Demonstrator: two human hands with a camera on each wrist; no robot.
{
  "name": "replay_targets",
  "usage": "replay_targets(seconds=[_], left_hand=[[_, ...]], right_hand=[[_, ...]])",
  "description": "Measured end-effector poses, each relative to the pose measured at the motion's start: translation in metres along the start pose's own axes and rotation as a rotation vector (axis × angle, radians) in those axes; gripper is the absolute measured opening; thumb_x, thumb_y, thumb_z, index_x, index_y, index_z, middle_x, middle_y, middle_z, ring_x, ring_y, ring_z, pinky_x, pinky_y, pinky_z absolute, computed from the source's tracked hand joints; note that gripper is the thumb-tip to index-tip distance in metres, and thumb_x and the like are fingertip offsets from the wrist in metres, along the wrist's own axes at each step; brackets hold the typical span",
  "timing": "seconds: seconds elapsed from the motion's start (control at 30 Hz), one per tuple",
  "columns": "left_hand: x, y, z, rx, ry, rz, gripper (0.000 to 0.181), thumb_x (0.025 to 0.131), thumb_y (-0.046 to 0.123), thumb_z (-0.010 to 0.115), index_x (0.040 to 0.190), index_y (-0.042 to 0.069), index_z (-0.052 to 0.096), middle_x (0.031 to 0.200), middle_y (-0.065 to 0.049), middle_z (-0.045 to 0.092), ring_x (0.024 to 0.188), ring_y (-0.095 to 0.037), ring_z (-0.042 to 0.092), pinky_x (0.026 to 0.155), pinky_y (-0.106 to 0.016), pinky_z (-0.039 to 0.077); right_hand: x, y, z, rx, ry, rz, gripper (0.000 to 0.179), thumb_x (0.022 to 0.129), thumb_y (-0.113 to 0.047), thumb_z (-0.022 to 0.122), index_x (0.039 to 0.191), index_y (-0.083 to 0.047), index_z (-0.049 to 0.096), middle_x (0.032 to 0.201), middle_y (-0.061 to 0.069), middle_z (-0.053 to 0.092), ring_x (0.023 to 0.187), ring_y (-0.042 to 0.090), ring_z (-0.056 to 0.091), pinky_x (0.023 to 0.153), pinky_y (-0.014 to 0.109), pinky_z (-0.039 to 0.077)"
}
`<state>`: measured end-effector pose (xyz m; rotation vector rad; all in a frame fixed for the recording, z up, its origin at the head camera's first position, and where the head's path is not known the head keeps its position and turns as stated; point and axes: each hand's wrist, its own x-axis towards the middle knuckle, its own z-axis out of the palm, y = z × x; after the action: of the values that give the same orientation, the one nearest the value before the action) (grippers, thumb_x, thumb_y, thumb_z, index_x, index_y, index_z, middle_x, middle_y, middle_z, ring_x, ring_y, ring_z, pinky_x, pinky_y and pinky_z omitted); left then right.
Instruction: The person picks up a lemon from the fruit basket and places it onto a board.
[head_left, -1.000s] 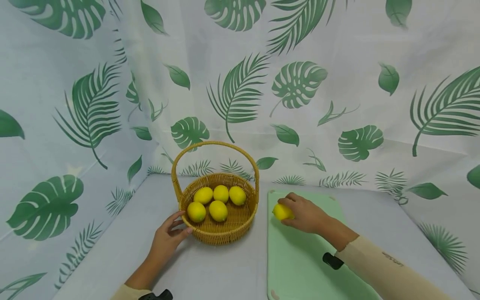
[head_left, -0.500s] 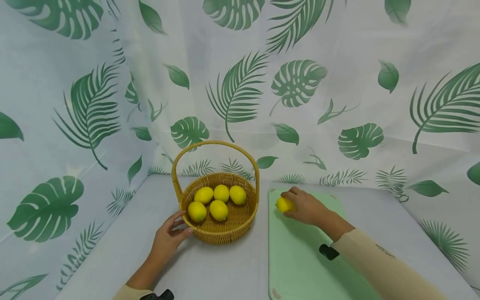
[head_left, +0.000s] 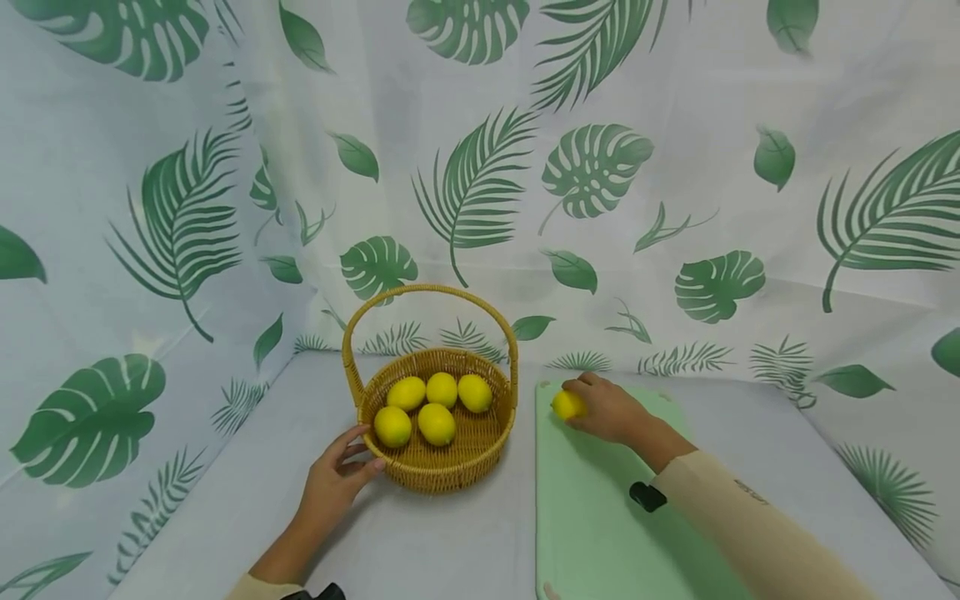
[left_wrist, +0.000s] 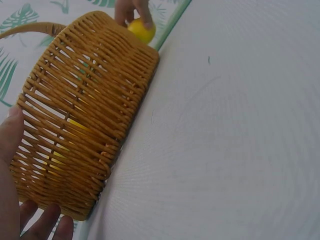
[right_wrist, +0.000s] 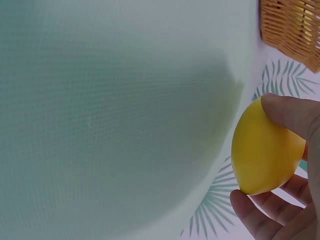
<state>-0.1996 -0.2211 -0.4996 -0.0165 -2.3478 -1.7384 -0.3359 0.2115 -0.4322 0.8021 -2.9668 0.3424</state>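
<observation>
In the head view my right hand (head_left: pixel 609 410) holds a yellow lemon (head_left: pixel 567 406) over the far left part of a pale green cutting board (head_left: pixel 600 508). The right wrist view shows thumb and fingertips on opposite sides of this lemon (right_wrist: pixel 265 150), whose shadow falls on the board. A round wicker basket (head_left: pixel 450 477) with a tall handle stands left of the board, with several lemons (head_left: pixel 437 424) inside. My left hand (head_left: pixel 330 487) touches the basket's left front side, fingers spread along the outer wall. In the left wrist view, its thumb (left_wrist: pixel 11 132) lies against the weave.
A white tabletop (head_left: pixel 442 550) lies under the basket and board. Behind and to the sides hangs a white sheet (head_left: pixel 495 325) printed with green leaves. The basket's arched handle (head_left: pixel 431 288) rises well above its rim. A narrow gap separates basket and board.
My right hand has shifted slightly toward the back of the board with the lemon in its grip. The left hand and the basket stay in place.
</observation>
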Motion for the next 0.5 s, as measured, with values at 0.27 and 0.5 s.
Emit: replay_targets(seconds=[0.27, 0.5], left_hand=[[-0.0025, -0.0039, -0.0003, 0.012, 0.012, 0.002, 0.066, 0.081, 0.032, 0.081, 0.139, 0.019, 0.052, 0.138, -0.014, 0.051, 0.111, -0.034, 0.059, 0.080, -0.034, 0.055], [0.0005, -0.0029, 0.0004, -0.011, 0.008, 0.040, 0.065, 0.081, 0.031, 0.081, 0.139, 0.020, 0.053, 0.139, -0.012, 0.050, 0.111, -0.033, 0.059, 0.081, -0.030, 0.054]], right_hand=[[0.0070, 0.0037, 0.0095, 0.024, 0.009, -0.013, 0.048, 0.084, -0.026, 0.075, 0.127, -0.010, 0.061, 0.116, 0.008, 0.054, 0.094, 0.026, 0.055, 0.084, 0.044, 0.048], [0.0105, 0.0058, 0.0091, 0.005, 0.021, -0.007, 0.047, 0.083, -0.026, 0.076, 0.125, -0.011, 0.061, 0.115, 0.008, 0.054, 0.093, 0.026, 0.055, 0.084, 0.045, 0.048]])
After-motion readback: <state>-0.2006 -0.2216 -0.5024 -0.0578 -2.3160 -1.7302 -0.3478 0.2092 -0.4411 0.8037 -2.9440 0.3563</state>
